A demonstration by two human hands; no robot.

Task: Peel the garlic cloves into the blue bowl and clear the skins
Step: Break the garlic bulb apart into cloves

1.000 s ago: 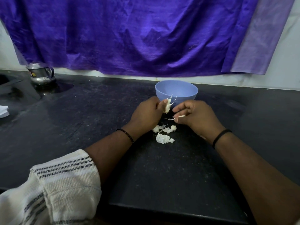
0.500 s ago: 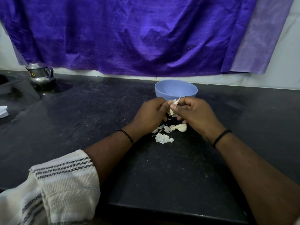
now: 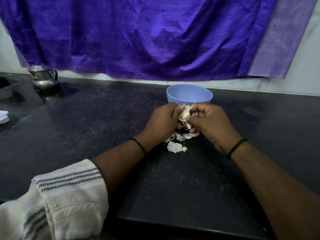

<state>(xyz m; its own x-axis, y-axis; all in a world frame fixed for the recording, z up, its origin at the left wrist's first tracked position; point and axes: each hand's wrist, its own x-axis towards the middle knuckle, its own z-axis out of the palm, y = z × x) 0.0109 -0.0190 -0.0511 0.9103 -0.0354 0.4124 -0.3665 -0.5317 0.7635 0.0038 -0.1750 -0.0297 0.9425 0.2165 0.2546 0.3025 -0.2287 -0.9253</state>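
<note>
Down at the lower left of the frame, a cream woven sleeve with dark stitched stripes [image 3: 69,196] is lying over the near edge of the speckled black stone counter [image 3: 173,187], and two bare forearms are reaching up from it toward the middle of the picture. Each wrist is wearing a thin black band.

Just above centre, a scatter of papery white garlic skins [image 3: 176,146] is lying on the counter, the biggest flake nearest the camera and smaller bits tucked under the hands. A little higher, the two hands are meeting, knuckles nearly touching. The left hand [image 3: 161,121] is curling its fingers and thumb round a pale, half-skinned garlic clove [image 3: 184,115], and the right hand [image 3: 212,123] is pinching at that same clove from the other side, with a wispy strand of skin sticking up between them. So both hands are clamped together on the one clove, held just above the skins.

Right behind the hands, the round light-blue plastic bowl [image 3: 189,94] is standing upright on the counter, its near wall partly hidden by the fingers; what is in it cannot be told from here.

Farther off, at the upper left, a small shiny steel jug with a handle [image 3: 43,77] is sitting by the wall, and a scrap of white paper [image 3: 3,116] is peeking in at the left edge. Across the back, a creased purple cloth [image 3: 138,37] is hanging over the pale wall.
</note>
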